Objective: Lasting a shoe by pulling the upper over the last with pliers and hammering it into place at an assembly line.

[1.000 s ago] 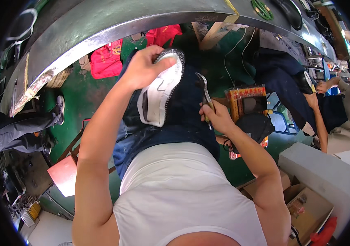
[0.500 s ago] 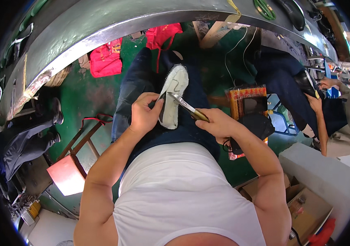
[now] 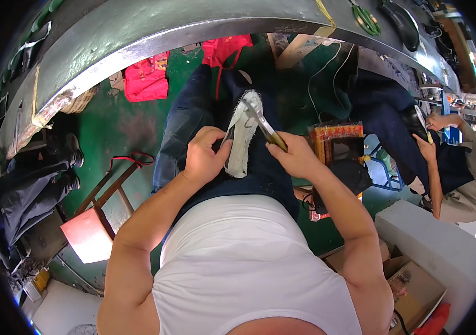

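— Green floor (image 3: 132, 131) is overhung by a long grey bench (image 3: 193, 14), with a red bag (image 3: 147, 81) set beneath it and a black shoe (image 3: 402, 27) left on top. What is being worked on?

— 1 pale shoe (image 3: 241, 142), held over the lap, its underside seemingly turned up and its far end pointed toward the bench.

— How are the 2 hands used?

— By the left hand (image 3: 207, 153), the shoe's left edge is pinched near the middle. By the right hand (image 3: 296, 156), the handles of the pincers (image 3: 265, 127) are gripped; their metal head is laid over the far end. Whether any edge is nipped in it cannot be told.

— How much can be judged done?

— Only part, it would seem. Much of the pale underside is left bare, and a rough rim is shown around the far end. Work there is judged to be unfinished; how much of the edge has been settled is too small to be told.

— Is anyone else seen?

— At the right, a co-worker (image 3: 461, 190), by whom another dark shoe (image 3: 414, 118) is held.
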The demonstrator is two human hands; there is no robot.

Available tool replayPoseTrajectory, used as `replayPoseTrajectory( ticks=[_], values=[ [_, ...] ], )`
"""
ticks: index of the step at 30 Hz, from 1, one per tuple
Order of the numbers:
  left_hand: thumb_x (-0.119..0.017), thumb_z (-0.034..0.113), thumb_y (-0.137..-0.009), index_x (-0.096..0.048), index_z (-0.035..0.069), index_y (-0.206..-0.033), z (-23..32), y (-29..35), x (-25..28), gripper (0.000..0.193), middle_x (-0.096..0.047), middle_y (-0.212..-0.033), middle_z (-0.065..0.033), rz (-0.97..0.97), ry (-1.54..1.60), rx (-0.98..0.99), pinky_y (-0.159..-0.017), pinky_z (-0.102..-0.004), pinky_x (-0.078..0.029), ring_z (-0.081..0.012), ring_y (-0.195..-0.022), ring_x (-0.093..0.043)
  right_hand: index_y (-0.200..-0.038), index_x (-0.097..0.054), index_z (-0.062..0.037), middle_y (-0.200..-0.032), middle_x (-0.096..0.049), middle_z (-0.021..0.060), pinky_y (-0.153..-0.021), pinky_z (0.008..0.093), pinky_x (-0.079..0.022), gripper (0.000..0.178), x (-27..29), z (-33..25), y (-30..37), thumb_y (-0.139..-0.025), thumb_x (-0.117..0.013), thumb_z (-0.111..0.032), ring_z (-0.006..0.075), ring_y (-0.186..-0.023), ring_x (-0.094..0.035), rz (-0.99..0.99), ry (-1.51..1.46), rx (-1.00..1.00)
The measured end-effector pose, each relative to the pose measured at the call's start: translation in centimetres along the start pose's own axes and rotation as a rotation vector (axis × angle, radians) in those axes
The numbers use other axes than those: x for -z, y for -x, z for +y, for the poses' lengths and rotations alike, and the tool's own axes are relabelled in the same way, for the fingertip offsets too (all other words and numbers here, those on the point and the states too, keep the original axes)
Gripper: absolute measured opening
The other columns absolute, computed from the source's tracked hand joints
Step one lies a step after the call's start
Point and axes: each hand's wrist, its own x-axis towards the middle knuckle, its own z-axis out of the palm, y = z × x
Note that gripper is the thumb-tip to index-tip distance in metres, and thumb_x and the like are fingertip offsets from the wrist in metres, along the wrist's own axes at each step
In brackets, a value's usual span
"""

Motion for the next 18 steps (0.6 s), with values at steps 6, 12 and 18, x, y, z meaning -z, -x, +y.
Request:
replayPoseTrajectory(
  ticks=[6, 12, 18],
  values=[
    [-0.081, -0.002, -0.076, -0.064, 0.002, -0.079, -0.1, 0.1, -0.5, 0.017, -0.063, -0.076, -0.0120, 0.030, -0.065, -0.168, -0.058, -0.0358, -0.050, -0.0271, -0.069, -0.063, -0.122, -0.061, 0.0022, -0.105, -0.066, 0.0238, -0.089, 0.0443, -0.050, 0.035, 2.6, 0.1, 2.1, -0.093, -0.063, -0.017, 0.0385, -0.099, -0.065, -0.279, 0.189, 0.016],
    [-0.079, -0.002, -0.076, -0.061, 0.004, -0.074, 0.9, 0.1, -1.0, 0.019, -0.057, -0.071, -0.0108, 0.039, -0.034, -0.203, -0.055, -0.0391, -0.047, -0.0302, -0.063, -0.058, -0.130, -0.056, 0.0093, -0.121, -0.065, 0.0292, -0.094, 0.0480, -0.050, 0.046, 3.0, -3.0, 0.8, -0.094, -0.063, -0.018, 0.0431, -0.112, -0.064, -0.384, 0.475, 0.032],
    [-0.066, 0.009, -0.095, -0.065, -0.003, -0.109, -0.3, 1.1, -1.7, 0.018, -0.067, -0.105, -0.0155, -0.030, 0.099, 0.100, -0.081, -0.0346, -0.053, -0.0271, -0.095, -0.067, -0.095, -0.067, 0.0074, -0.089, -0.070, 0.0260, -0.079, 0.0488, -0.054, 0.034, 5.9, -9.4, -3.9, -0.095, -0.062, -0.026, 0.0413, -0.087, -0.070, -0.761, 0.759, -0.214]
  ],
)
